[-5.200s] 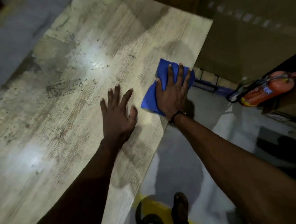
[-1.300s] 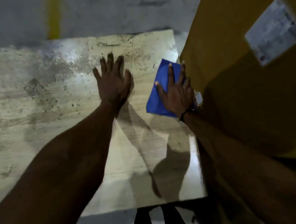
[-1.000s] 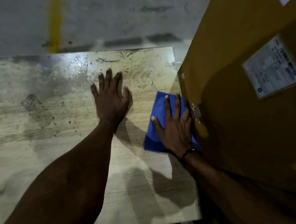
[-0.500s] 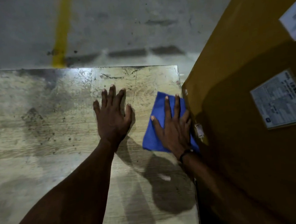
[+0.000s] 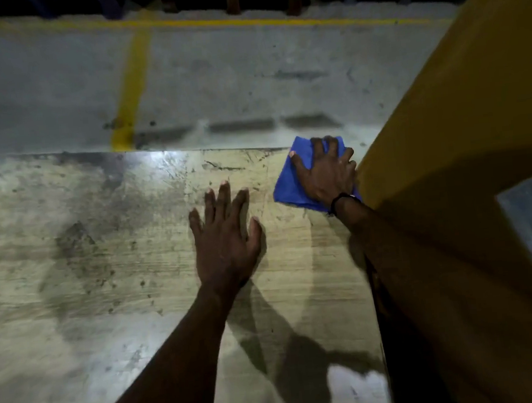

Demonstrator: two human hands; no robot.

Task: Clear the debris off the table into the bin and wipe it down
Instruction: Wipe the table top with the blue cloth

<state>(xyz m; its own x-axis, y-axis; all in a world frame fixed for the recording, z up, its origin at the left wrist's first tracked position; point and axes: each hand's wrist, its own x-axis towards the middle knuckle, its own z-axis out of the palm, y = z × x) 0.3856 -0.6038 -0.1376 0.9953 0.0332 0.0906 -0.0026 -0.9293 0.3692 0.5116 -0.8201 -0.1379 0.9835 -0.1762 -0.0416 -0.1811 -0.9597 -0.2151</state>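
From the head camera I see the blue cloth (image 5: 289,183) lying crumpled and partly folded at the far right corner of the table (image 5: 103,282), right against the yellow box (image 5: 448,151) that stands along the table's right edge. The tabletop is pale, wood-grained, badly stained with dark patches and specks, with a bright glare near its far edge.

My right hand (image 5: 325,176) lies on top of the cloth, fingers bent over its far edge at the table's corner, thumb spread out to the left; a dark band sits at the wrist. My left hand (image 5: 224,241) is flat on the bare tabletop, fingers straight and spread, holding nothing, near the cloth but apart from it.

Beyond the table, grey floor (image 5: 246,73) with yellow lines (image 5: 130,87).
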